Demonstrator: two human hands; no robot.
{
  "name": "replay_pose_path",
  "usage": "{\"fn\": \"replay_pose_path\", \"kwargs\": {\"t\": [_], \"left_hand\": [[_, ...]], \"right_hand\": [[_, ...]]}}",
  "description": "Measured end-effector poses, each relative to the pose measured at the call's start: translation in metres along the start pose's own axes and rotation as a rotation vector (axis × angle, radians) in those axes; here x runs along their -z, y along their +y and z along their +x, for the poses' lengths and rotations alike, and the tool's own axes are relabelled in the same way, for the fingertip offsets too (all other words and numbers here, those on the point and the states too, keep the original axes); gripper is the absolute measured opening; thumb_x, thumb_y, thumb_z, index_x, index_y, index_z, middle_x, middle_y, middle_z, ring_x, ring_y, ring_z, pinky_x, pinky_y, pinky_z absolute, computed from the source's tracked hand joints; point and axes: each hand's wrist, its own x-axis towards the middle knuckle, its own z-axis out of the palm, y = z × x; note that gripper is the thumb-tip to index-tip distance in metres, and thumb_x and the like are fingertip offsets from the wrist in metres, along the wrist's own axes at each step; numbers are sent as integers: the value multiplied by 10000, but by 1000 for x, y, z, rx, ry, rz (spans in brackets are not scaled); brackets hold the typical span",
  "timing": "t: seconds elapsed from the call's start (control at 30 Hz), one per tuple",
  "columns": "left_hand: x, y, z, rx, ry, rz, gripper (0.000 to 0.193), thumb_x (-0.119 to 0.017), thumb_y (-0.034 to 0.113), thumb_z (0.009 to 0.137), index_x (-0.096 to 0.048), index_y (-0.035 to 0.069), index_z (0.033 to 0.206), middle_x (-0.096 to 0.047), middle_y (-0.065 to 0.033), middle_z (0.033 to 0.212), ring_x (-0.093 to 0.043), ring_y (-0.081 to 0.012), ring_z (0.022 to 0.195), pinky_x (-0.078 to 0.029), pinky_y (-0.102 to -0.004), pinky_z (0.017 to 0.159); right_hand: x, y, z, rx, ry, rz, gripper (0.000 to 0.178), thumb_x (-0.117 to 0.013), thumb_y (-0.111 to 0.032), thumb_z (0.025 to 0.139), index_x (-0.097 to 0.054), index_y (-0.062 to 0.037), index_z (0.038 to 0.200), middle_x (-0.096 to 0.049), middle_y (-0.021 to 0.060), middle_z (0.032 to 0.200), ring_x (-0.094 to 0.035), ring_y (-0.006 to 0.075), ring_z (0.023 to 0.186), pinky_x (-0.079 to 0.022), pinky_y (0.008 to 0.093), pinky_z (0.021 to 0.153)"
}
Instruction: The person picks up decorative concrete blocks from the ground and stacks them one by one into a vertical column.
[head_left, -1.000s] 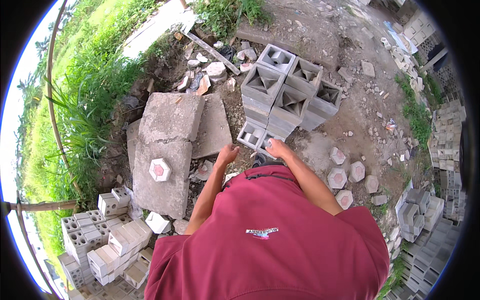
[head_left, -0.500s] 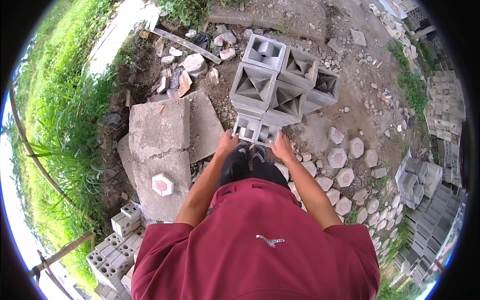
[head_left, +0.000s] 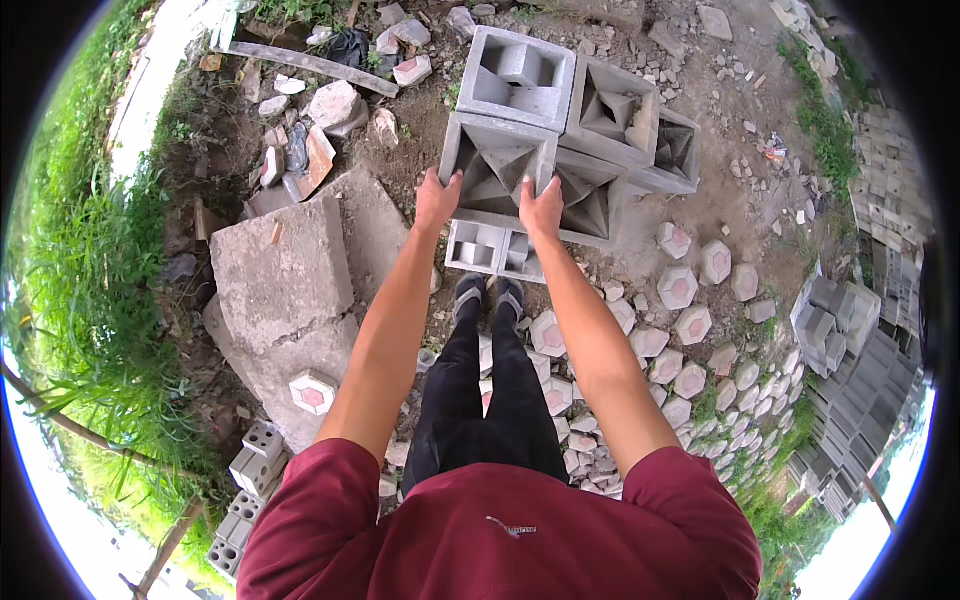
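My left hand (head_left: 437, 200) grips the left side of a grey concrete vent block (head_left: 503, 208) with a slanted, pinwheel-like inside. At the block's right edge, my right hand (head_left: 541, 207) is closed with the thumb over the rim. The block is part of a stack. Beyond it stands a vent block with a stepped inside (head_left: 480, 108). To its right are a second pinwheel block (head_left: 590, 230) and, farther off, another vent block (head_left: 640, 155). Smaller square-patterned blocks (head_left: 474, 262) lie low, just in front of my feet.
Cracked concrete slabs (head_left: 280, 260) and rubble lie to the left, beside tall grass (head_left: 100, 260). Hexagonal pavers (head_left: 678, 287) are scattered to the right and around my legs. Grey blocks (head_left: 860, 400) are piled at far right, and holed blocks (head_left: 260, 450) at lower left.
Both hands have gone from the low square-patterned blocks up and away to the sides of the pinwheel vent block. More of my legs now shows.
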Motion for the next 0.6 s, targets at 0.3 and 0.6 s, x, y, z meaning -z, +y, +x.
{"fn": "replay_pose_path", "kwargs": {"t": [0.3, 0.6], "left_hand": [[10, -1, -31, -92, 132, -8, 473, -610, 438, 867, -652, -29, 929, -665, -264, 807, -659, -428, 837, -501, -470, 739], [75, 43, -133, 63, -422, -570, 700, -653, 457, 865, -455, 3, 1360, -599, -197, 1219, -581, -278, 1116, -427, -375, 974]], "right_hand": [[18, -22, -28, 21, 120, 38, 358, -583, -243, 915, -527, 37, 1130, -647, 287, 912, -626, 461, 869, -488, 530, 727], [148, -82, -130, 14, 165, 72, 363, -634, -214, 892, -544, 50, 1125, -668, 255, 819, -649, 437, 794, -512, 470, 659]]}}
